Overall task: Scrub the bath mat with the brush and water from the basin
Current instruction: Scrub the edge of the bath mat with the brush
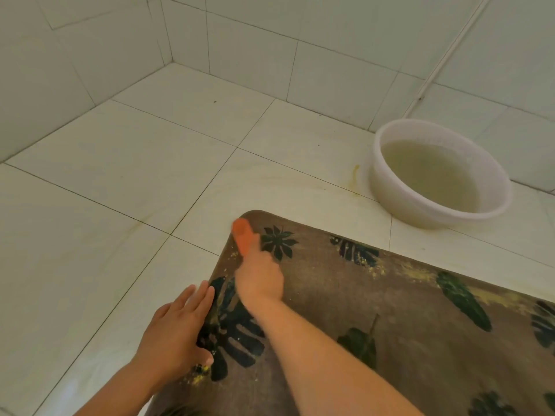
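A brown bath mat (405,319) with dark green leaf prints and yellowish specks lies on the white tiled floor, filling the lower right. My right hand (260,280) is closed around an orange brush (244,237), which is blurred and pressed on the mat near its far left corner. My left hand (177,328) lies flat with fingers spread on the mat's left edge, partly on the floor. A white plastic basin (390,178) holding cloudy water stands on the floor beyond the mat at the right.
White tiled walls meet in a corner at the upper left. A thin white pipe (444,58) runs down the wall behind the basin. A yellowish stain (356,172) marks the floor left of the basin.
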